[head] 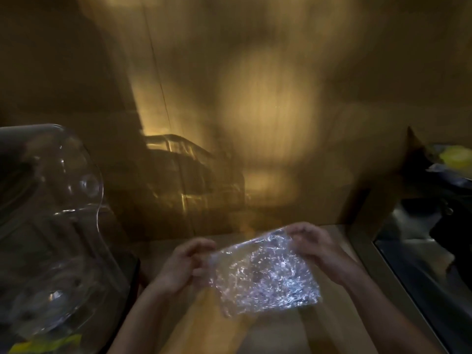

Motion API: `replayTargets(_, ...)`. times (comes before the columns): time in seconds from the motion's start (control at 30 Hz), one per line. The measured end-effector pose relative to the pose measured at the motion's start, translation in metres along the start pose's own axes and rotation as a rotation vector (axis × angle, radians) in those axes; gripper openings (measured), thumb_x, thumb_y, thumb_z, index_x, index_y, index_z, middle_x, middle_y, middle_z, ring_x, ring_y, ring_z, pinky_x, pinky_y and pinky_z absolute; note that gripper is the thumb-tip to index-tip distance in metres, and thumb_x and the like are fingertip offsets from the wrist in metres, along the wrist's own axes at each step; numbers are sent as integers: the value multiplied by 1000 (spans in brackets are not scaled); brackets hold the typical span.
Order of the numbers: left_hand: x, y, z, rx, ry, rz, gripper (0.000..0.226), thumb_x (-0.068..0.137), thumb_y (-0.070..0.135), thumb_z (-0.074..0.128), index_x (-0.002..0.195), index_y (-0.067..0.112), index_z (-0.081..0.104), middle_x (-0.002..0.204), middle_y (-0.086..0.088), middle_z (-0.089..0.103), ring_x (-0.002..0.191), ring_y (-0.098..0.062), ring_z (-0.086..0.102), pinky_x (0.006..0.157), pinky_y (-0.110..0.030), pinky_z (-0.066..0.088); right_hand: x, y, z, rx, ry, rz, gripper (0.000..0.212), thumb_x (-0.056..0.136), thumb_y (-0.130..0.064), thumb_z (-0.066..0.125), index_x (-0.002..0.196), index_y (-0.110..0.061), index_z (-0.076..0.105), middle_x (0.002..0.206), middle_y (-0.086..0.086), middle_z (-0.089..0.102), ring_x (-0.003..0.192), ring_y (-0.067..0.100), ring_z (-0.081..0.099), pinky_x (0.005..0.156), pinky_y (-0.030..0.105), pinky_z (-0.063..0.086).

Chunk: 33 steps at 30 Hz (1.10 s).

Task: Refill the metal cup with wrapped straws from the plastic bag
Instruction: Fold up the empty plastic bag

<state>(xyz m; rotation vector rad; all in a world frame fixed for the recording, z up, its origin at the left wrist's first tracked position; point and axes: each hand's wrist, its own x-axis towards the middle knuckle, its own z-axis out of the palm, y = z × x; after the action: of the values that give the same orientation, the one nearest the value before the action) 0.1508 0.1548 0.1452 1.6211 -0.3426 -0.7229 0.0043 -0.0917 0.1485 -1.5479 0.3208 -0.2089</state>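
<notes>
A crinkled clear plastic bag [265,274] hangs low in the middle of the head view, glinting white in dim light. My left hand [186,264] pinches its upper left corner. My right hand [313,241] pinches its upper right corner, so the bag is stretched between both hands above a wooden counter [204,325]. The picture is blurred, and I cannot make out straws inside the bag. No metal cup shows in this view.
A large clear curved plastic cover [58,226] stands at the left, with something yellow [46,344] under its lower edge. A wooden wall [268,98] rises behind the counter. At the right lies a dark recess [419,251] with a yellow item [457,155] on a shelf.
</notes>
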Motion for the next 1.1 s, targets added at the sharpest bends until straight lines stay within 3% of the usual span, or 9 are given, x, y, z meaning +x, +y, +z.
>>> replayTargets(0.1,3,-8,4,162,149,17,29,91,-4,47,117,9,50,110,-15,56,85,-20,56,62,-27,48,-1,-8,7,-319,-162,-12,41,77,5,63,101,-27,54,106,-5,54,89,4,51,70,25,45)
replayTargets(0.17,2,-11,13,197,9,103,62,73,14,73,127,19,42,116,-6,56,103,-15,55,83,-27,47,-1,-16,18,-419,-287,-46,47,79,-1,59,115,-29,49,112,11,55,90,6,49,75,27,43)
replayTargets(0.23,-2,-14,28,253,-219,133,90,56,28,82,131,29,33,118,5,57,112,-6,52,98,-24,39,2,-22,29,-552,-372,-80,65,73,-16,54,130,-41,34,102,-1,60,85,5,51,76,26,42)
replayTargets(0.33,-3,-25,51,202,-391,111,64,64,6,81,121,17,52,99,7,68,91,1,61,81,-14,46,8,-30,39,-512,-473,-70,79,76,-11,60,132,-52,23,91,-15,55,76,6,51,69,20,42)
replayTargets(0.5,-4,-37,59,38,-141,97,7,72,0,73,77,2,69,68,-8,67,60,-12,60,57,-22,50,17,-27,36,-227,-238,-31,82,71,11,69,137,-20,32,96,4,61,77,13,59,74,32,49)
replayTargets(0.67,-3,-46,40,-190,-4,-26,22,60,18,78,78,7,72,80,-8,68,72,-22,63,64,-40,56,10,5,40,36,-41,146,80,61,-19,75,132,-26,39,101,3,69,83,13,68,66,22,47)
replayTargets(0.87,-7,-64,25,-174,98,-74,23,63,32,76,80,16,73,77,5,74,76,-13,66,69,-32,47,1,56,80,130,-88,260,99,63,-2,77,140,-31,21,140,-9,28,130,18,33,97,32,42)
replayTargets(0.97,-6,-73,20,-118,162,-91,28,63,32,78,84,15,71,82,6,77,82,-13,70,71,-33,50,2,76,94,150,-72,224,93,67,23,63,136,-31,30,134,-7,45,118,20,52,78,28,54)
replayTargets(1.1,-3,-97,7,-125,175,-220,47,76,16,74,116,21,49,103,-7,68,90,-24,68,67,-43,59,18,105,109,-59,42,169,77,73,22,58,131,-17,26,134,11,43,114,25,53,71,28,53)
